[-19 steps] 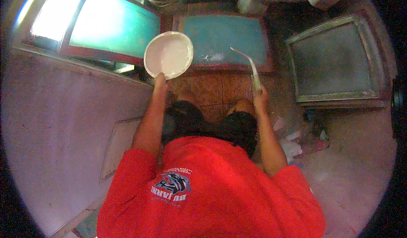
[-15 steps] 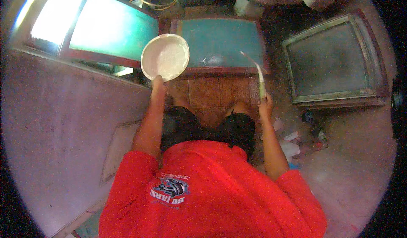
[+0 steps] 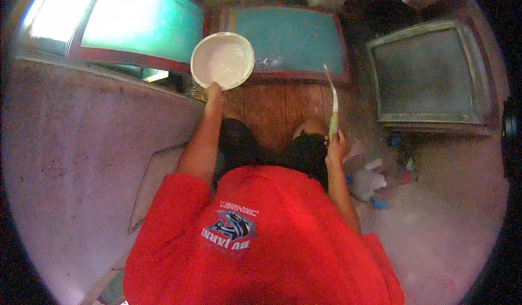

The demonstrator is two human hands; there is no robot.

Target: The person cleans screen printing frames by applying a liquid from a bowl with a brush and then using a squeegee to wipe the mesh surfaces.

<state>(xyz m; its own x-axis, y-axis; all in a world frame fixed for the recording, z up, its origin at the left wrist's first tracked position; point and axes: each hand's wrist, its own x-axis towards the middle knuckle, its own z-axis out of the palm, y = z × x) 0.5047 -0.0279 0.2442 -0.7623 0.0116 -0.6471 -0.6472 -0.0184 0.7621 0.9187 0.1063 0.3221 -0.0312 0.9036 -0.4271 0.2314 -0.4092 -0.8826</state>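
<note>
My left hand [image 3: 214, 92] is closed on the near rim of a round white bowl [image 3: 224, 60], tipped so that its pale inside shows. I cannot make out any contents in it. The bowl overlaps the near left corner of a blue-green panel with a red-brown frame [image 3: 291, 38]. My right hand [image 3: 336, 144] is wrapped round the pale green handle of a slim tool with a long, curved, light blade [image 3: 334, 95]. The blade points away from me, its thin tip over the panel's right part.
Brightly lit green glass [image 3: 142, 19] in a red-brown frame stands at the far left. A grey framed panel [image 3: 427, 76] is at the right. Crumpled litter [image 3: 370, 181] lies on the floor by my right forearm. Brown tiles [image 3: 266, 106] show ahead of my knees.
The bowl and my left hand have shifted slightly right and away. The curved tool in my right hand stands more upright. The whole view has shifted a little.
</note>
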